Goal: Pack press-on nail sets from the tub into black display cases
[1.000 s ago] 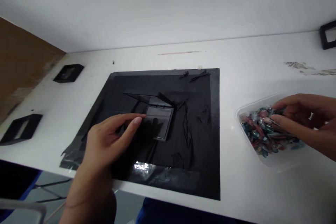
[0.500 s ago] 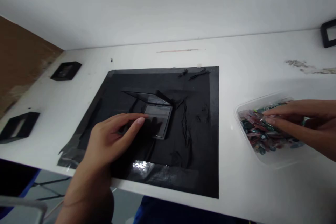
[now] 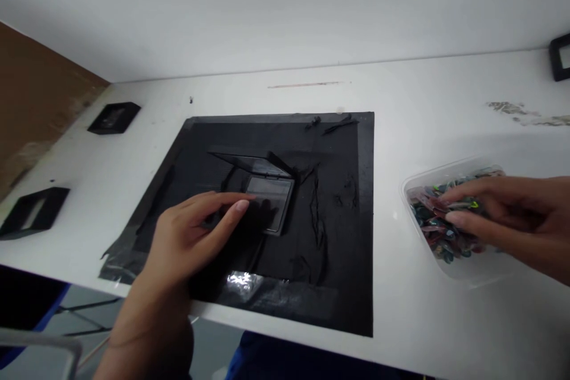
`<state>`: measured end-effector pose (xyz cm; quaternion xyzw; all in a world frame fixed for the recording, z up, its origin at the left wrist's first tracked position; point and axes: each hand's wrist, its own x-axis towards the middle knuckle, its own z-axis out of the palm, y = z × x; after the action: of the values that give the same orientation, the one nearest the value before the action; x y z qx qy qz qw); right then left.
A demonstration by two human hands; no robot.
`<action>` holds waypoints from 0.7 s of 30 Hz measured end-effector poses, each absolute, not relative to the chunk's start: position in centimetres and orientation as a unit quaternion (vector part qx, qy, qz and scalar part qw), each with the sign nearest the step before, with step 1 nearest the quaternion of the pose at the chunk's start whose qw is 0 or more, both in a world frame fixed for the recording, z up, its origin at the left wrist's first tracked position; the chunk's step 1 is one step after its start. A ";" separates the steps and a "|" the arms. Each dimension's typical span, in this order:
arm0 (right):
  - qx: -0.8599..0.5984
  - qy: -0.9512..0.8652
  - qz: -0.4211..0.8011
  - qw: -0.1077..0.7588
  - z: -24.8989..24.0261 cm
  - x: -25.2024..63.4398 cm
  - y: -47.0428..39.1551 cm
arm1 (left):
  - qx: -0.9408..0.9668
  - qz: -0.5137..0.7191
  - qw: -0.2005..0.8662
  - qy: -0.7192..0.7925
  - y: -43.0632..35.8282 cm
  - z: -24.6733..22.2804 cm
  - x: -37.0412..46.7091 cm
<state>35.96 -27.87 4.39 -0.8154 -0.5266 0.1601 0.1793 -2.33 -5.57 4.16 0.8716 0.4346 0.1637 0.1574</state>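
A small black hinged case [image 3: 272, 205] lies on the black mat [image 3: 342, 303], its lid raised at the back. My left hand [image 3: 200, 228] is beside the case's left edge, thumb and forefinger apart, with nothing seen between them. On the right, a clear plastic tub [image 3: 409, 196] holds many small shiny pieces [image 3: 439, 228] in pink, green and teal. My right hand [image 3: 503, 208] reaches into it from the right, thumb and forefinger apart over the pieces. The other fingers are curled and partly hidden.
Two black box-like frames [image 3: 114, 118] [image 3: 35, 212] sit on the white table's left side. Another black frame [image 3: 559, 59] is at the far right. A wall [image 3: 285, 12] rises behind the table. Black scraps [image 3: 341, 124] lie on the mat's back edge.
The thumb and forefinger of my right hand have spread apart over the pieces in the tub. My left hand stays beside the case. The view has shifted slightly.
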 end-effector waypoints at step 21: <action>-0.766 -0.604 0.127 0.180 4.8 33.9 -26.3 | 0.881 0.132 0.175 0.419 -5.3 3.9 -2.5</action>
<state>33.92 -26.27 4.79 -0.7662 -0.6035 0.1273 0.1803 -2.50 -5.34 3.91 0.8814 0.4185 0.1317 0.1748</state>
